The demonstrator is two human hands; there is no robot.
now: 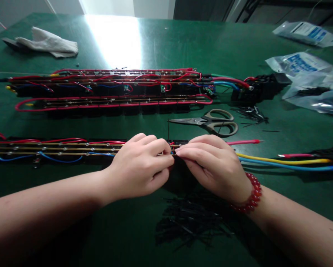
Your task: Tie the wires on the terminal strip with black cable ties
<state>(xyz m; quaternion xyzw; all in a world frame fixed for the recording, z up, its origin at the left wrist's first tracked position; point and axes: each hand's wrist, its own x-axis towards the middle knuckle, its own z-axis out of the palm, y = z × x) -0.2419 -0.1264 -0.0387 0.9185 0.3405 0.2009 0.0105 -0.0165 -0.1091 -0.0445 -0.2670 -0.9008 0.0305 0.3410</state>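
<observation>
A long black strip assembly with brass-coloured rods and red and blue wires lies across the table in front of me. Over its right part, my left hand is closed, fingers curled at the rods. My right hand, with a red bead bracelet on its wrist, pinches thumb and fingertips together just beside it. A thin black cable tie stands up between the hands, its lower end running into the closed fingers, which hide the rest. Yellow and blue cables come out to the right.
Open-handled scissors lie just beyond my hands. Loose black cable ties are heaped nearer me, with cut pieces by the scissors. Two wired assemblies lie farther back. Plastic bags are at right, a whitish glove at far left.
</observation>
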